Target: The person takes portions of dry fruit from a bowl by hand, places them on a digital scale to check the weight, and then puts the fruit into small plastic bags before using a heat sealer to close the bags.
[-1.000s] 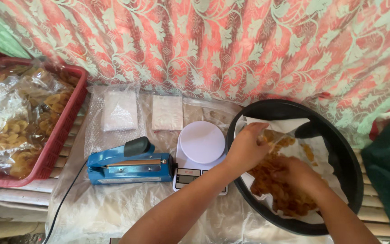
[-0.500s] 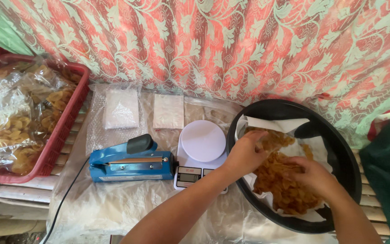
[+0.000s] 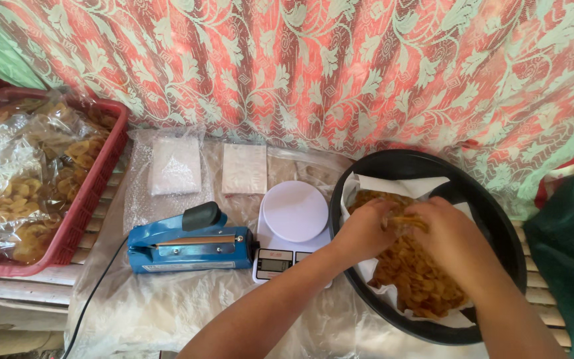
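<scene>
View from above of a person's two bare forearms reaching in from the bottom edge toward the right of the frame. Both hands are inside a round black basin (image 3: 499, 226) lined with white paper (image 3: 373, 183), which holds a heap of golden fried chips (image 3: 416, 276). The left hand (image 3: 365, 229) and the right hand (image 3: 448, 233) meet over the upper part of the heap, each grip curled around a small clump of chips between them.

Just left of the basin, at the centre of the frame, sits a white digital kitchen scale (image 3: 293, 216) with a round platform. Left of the scale lies a blue heat sealer (image 3: 191, 246) with a black knob. Above these, two small stacks of clear bags (image 3: 176, 165) rest on a sheet of clear plastic covering the tabletop (image 3: 141, 312). At the far left, a red plastic tray (image 3: 91, 196) holds sealed bags of chips (image 3: 18, 193). A red and pale green floral lace curtain (image 3: 313, 66) fills the top of the frame.
</scene>
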